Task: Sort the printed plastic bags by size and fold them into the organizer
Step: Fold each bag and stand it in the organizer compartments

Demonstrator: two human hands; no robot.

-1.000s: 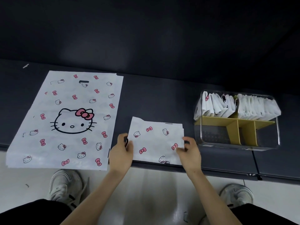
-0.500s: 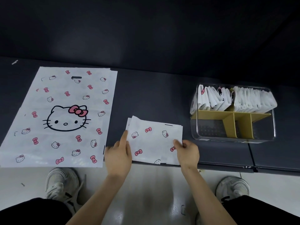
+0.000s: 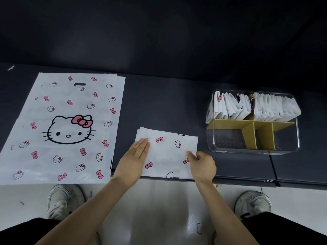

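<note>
A folded white printed bag (image 3: 168,152) with pink bows lies at the table's near edge. My left hand (image 3: 134,160) lies flat on its left part, fingers straight and together. My right hand (image 3: 201,165) rests on its right side, fingers curled at the bag's edge. To the left lies a large flat printed bag (image 3: 65,128) with a cat face, on top of a stack. A clear organizer (image 3: 254,145) with yellow dividers stands to the right; folded bags (image 3: 254,108) fill its two rear compartments.
The dark table (image 3: 159,103) runs left to right, with a dark wall behind it. Its near edge passes just under my hands. Below are the pale floor and my two shoes (image 3: 65,200).
My left hand has slid forward from the bag's left edge and flattened onto the bag. My right hand has shifted slightly along the right side.
</note>
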